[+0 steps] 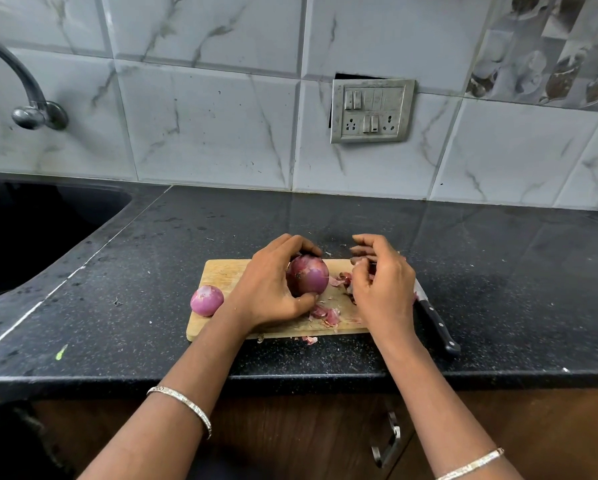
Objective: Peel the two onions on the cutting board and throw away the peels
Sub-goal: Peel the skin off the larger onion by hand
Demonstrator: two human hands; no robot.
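A wooden cutting board [221, 273] lies on the black counter. My left hand [270, 289] grips a large red onion [308, 275] over the board's middle, fingers curled over its top and thumb under it. My right hand [382, 285] hovers just right of that onion, its fingertips pinching a small bit of purple peel [358, 262]. A smaller, glossy onion [206, 300] rests at the board's left edge. Loose peels [325, 315] lie on the board between my hands, and one scrap [309, 340] sits just off the front edge.
A black-handled knife [434, 320] lies on the counter right of the board, partly behind my right hand. A dark sink [31, 233] with a tap [31, 109] is at the left. The tiled wall holds a switch panel [372, 110]. The counter's front edge [290, 379] is close.
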